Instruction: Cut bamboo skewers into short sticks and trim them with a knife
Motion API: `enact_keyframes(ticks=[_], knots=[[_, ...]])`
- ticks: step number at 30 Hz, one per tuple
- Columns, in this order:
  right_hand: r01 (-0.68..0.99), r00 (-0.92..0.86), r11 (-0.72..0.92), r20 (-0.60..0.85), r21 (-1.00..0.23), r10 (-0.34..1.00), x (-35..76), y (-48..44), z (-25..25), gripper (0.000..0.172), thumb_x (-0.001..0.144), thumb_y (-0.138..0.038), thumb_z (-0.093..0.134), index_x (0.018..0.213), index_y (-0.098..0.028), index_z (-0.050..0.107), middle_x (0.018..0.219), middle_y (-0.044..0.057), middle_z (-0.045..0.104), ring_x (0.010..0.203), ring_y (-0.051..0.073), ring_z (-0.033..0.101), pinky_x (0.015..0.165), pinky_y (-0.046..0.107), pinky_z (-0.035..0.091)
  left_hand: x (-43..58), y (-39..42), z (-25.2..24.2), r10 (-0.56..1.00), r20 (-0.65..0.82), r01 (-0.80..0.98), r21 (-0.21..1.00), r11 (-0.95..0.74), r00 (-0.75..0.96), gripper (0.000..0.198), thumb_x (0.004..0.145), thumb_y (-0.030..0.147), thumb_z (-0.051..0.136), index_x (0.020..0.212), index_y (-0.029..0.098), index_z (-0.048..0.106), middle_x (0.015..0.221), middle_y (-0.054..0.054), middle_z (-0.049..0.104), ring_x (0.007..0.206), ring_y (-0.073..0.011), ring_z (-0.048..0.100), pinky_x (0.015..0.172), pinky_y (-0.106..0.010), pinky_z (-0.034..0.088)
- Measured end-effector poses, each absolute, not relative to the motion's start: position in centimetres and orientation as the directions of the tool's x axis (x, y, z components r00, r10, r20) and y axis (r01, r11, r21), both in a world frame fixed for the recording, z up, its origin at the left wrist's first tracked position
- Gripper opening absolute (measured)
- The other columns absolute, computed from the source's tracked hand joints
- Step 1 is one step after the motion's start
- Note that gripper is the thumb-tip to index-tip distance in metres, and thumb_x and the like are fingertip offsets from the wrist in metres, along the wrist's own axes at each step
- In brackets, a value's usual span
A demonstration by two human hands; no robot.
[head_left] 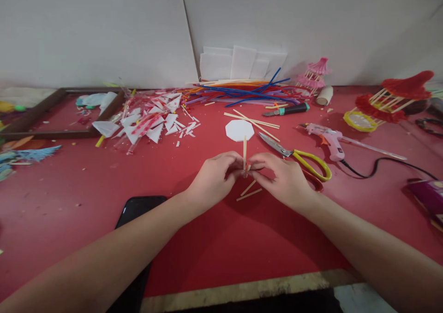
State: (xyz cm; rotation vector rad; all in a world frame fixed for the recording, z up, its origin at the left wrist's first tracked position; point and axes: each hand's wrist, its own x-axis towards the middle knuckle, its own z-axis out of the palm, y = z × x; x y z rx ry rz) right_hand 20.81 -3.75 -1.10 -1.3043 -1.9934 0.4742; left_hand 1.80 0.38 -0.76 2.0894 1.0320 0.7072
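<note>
Both hands meet at the middle of the red table (214,239). My left hand (214,177) and my right hand (282,177) are closed, pinching thin wooden sticks (244,152) between the fingertips; one stick points upright. Two loose sticks (249,191) lie on the table just under the hands. A white octagonal paper piece (239,130) lies flat just beyond the upright stick. Scissors with yellow handles (304,158) lie right of my right hand.
A pink glue gun (328,140) with black cord, a utility knife (287,110), coloured straws (242,91), white paper scraps (152,119), a brown frame (51,115), small pagoda models (387,101) and a black phone (136,211) surround the hands.
</note>
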Motion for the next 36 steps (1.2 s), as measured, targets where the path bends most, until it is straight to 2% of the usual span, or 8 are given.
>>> enact_keyframes(ticks=[7, 14, 21, 28, 31, 36], knots=[[0.572, -0.215, 0.368, 0.299, -0.733, 0.930, 20.8, -3.7, -1.6, 0.026, 0.083, -0.016, 0.056, 0.108, -0.024, 0.055, 0.095, 0.001, 0.073, 0.092, 0.016, 0.070, 0.080, 0.029, 0.056, 1.9, 0.2, -0.5, 0.820, 0.176, 0.454, 0.760, -0.464, 0.544, 0.028, 0.073, 0.000, 0.048, 0.086, 0.021, 0.059, 0.088, -0.001, 0.067, 0.082, -0.0160, 0.066, 0.079, -0.028, 0.052], [0.530, -0.220, 0.308, 0.223, -0.790, 0.950, 20.5, -3.5, -2.0, 0.027, 0.082, -0.016, 0.058, 0.108, -0.023, 0.055, 0.095, 0.001, 0.074, 0.092, 0.016, 0.070, 0.085, 0.032, 0.055, 1.9, 0.3, 0.0, 0.822, 0.191, 0.498, 0.715, -0.491, 0.536, 0.019, 0.075, 0.002, 0.053, 0.076, 0.019, 0.062, 0.080, 0.000, 0.066, 0.076, -0.0151, 0.063, 0.070, -0.025, 0.049], [0.518, -0.212, 0.291, 0.210, -0.804, 0.955, 20.4, -3.3, -2.1, 0.033, 0.079, -0.015, 0.059, 0.109, -0.026, 0.050, 0.092, -0.001, 0.073, 0.088, 0.016, 0.070, 0.084, 0.032, 0.055, 2.1, 0.1, 0.4, 0.849, 0.132, 0.489, 0.768, -0.414, 0.511, 0.012, 0.077, 0.006, 0.058, 0.075, 0.017, 0.061, 0.076, 0.002, 0.067, 0.073, -0.0116, 0.063, 0.064, -0.020, 0.048], [0.523, -0.210, 0.282, 0.198, -0.805, 0.957, 20.2, -3.2, -2.0, 0.037, 0.073, -0.012, 0.060, 0.105, -0.027, 0.048, 0.087, -0.004, 0.072, 0.083, 0.015, 0.070, 0.078, 0.029, 0.054, 2.1, -0.6, 0.2, 0.869, 0.158, 0.462, 0.795, -0.394, 0.468, 0.000, 0.082, 0.018, 0.063, 0.082, 0.018, 0.063, 0.078, 0.003, 0.069, 0.072, -0.0104, 0.066, 0.065, -0.018, 0.051], [0.521, -0.208, 0.272, 0.189, -0.809, 0.960, 20.2, -3.2, -1.9, 0.039, 0.073, -0.012, 0.060, 0.106, -0.027, 0.047, 0.090, -0.003, 0.073, 0.084, 0.015, 0.070, 0.078, 0.029, 0.054, 2.2, -0.5, 0.0, 0.872, 0.176, 0.418, 0.823, -0.386, 0.457, 0.008, 0.081, 0.021, 0.067, 0.088, 0.018, 0.065, 0.083, 0.002, 0.071, 0.075, -0.0110, 0.067, 0.068, -0.019, 0.052], [0.530, -0.180, 0.254, 0.186, -0.809, 0.966, 20.2, -3.4, -2.1, 0.042, 0.074, -0.012, 0.060, 0.111, -0.027, 0.046, 0.090, -0.002, 0.073, 0.085, 0.017, 0.071, 0.079, 0.031, 0.054, 2.4, 0.0, -0.3, 0.846, 0.245, 0.377, 0.812, -0.445, 0.473, 0.004, 0.081, 0.018, 0.067, 0.077, 0.017, 0.067, 0.079, 0.000, 0.069, 0.073, -0.0114, 0.066, 0.065, -0.019, 0.052]])
